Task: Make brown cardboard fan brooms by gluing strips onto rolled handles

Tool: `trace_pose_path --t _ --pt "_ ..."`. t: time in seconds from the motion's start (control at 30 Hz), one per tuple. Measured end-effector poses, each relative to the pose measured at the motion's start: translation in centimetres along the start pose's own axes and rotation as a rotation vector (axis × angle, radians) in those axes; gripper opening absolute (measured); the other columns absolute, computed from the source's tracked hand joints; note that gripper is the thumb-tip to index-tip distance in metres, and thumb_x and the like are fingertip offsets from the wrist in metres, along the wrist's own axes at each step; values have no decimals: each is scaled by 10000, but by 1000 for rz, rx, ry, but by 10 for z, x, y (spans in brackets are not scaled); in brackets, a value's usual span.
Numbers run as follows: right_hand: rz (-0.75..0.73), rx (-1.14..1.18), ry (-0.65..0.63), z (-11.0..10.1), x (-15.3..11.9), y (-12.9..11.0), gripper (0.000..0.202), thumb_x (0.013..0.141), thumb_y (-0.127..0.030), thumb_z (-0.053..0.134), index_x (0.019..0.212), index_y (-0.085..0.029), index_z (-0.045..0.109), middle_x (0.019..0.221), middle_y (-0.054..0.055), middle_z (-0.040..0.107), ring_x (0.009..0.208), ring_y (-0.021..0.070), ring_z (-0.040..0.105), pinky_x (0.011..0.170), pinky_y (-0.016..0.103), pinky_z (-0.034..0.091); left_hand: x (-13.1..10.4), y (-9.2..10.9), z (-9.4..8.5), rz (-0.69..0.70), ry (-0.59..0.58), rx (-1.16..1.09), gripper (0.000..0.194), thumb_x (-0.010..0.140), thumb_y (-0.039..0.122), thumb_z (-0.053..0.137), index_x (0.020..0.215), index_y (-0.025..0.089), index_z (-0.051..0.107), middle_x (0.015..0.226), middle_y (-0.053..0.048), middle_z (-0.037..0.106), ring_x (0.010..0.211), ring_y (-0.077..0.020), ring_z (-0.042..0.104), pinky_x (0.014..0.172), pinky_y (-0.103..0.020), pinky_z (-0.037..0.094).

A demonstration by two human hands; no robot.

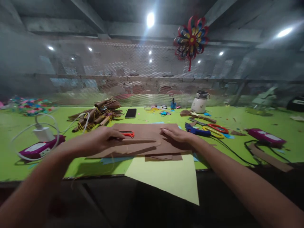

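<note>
My left hand [104, 139] is closed around the end of a slim brown paper roll [140, 141], which points right above a large brown paper sheet [147, 129]. My right hand [175, 134] has its fingers stretched out over the sheet's right part, with nothing seen in it. Just beyond the roll lies a red utility knife [128, 134], its left end hidden by my left hand. Under the brown sheet, a pale yellow sheet [166, 177] hangs over the table's front edge.
Rolled brown paper pieces [95, 115] with yellow strings are piled back left, beside a phone [130, 113]. A blue glue gun [197, 130], scissors with red and yellow handles [217, 129] and a white bottle [199, 102] stand or lie right. Purple power strips [266, 137] with cords flank the work.
</note>
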State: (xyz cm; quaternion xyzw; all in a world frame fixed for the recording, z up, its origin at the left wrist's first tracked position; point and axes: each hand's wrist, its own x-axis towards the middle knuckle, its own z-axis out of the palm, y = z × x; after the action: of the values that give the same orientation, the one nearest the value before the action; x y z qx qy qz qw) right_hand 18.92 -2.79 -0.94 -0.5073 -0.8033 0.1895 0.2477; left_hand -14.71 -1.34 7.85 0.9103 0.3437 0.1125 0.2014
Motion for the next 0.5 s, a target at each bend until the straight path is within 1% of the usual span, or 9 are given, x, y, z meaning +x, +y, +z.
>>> trace_pose_path --t 0.03,0.07,0.1,0.13,0.23,0.3,0.37,0.43,0.5 --pt "-1 32 14 0 1 1 360 923 -400 317 1012 -228 621 1109 45 625 1044 186 545 943 329 366 -8 -2 -14 -10 -40 68 304 739 364 584 984 212 679 912 -2 677 777 -156 549 688 -225 394" --pt "-5 52 33 0 2 2 366 921 -401 323 961 -221 639 1050 49 649 1001 186 566 928 329 378 -16 -4 -27 -38 -32 106 334 757 385 563 1024 211 663 943 -2 671 821 -165 550 713 -232 396" --pt "-9 68 57 0 3 2 380 917 -406 327 906 -212 653 986 55 667 951 189 585 902 331 396 -21 -3 -39 -44 -7 109 349 759 389 561 1045 212 655 958 0 668 842 -168 548 732 -237 395" --pt "-7 87 90 -2 5 2 401 911 -420 334 848 -201 664 917 64 679 890 194 602 861 335 421 -24 -1 -48 -40 -29 84 364 747 385 579 1062 218 649 982 -3 665 863 -177 547 747 -240 396" --pt "32 229 253 -11 12 0 455 855 -504 408 726 -160 675 750 89 679 723 205 617 715 348 469 -17 10 -55 -39 -45 -69 357 736 354 608 1058 210 658 951 -32 673 842 -184 549 734 -252 398" --pt "50 415 382 -23 15 -3 459 791 -546 489 701 -138 678 705 89 673 680 198 617 698 355 473 0 16 -45 -32 -126 -240 365 741 341 610 1072 193 652 894 -51 668 773 -167 551 703 -268 402" --pt "33 612 449 -34 16 -8 447 750 -550 543 695 -127 678 681 79 669 662 181 619 730 365 471 22 19 -25 -23 -104 -528 361 735 329 613 1064 185 648 811 -51 654 692 -136 537 669 -272 406" --pt "11 765 429 -42 13 -16 408 715 -529 594 708 -129 677 674 67 665 648 165 615 737 363 472 46 20 -3 21 -73 -761 338 732 314 621 1030 159 651 769 -54 629 655 -115 515 659 -271 402" --pt "-16 846 331 -43 8 -27 353 681 -476 655 793 -142 681 743 69 671 696 165 614 722 345 475 67 22 18 56 -47 -940 310 733 309 630 985 131 653 753 -55 603 624 -99 487 623 -257 388"
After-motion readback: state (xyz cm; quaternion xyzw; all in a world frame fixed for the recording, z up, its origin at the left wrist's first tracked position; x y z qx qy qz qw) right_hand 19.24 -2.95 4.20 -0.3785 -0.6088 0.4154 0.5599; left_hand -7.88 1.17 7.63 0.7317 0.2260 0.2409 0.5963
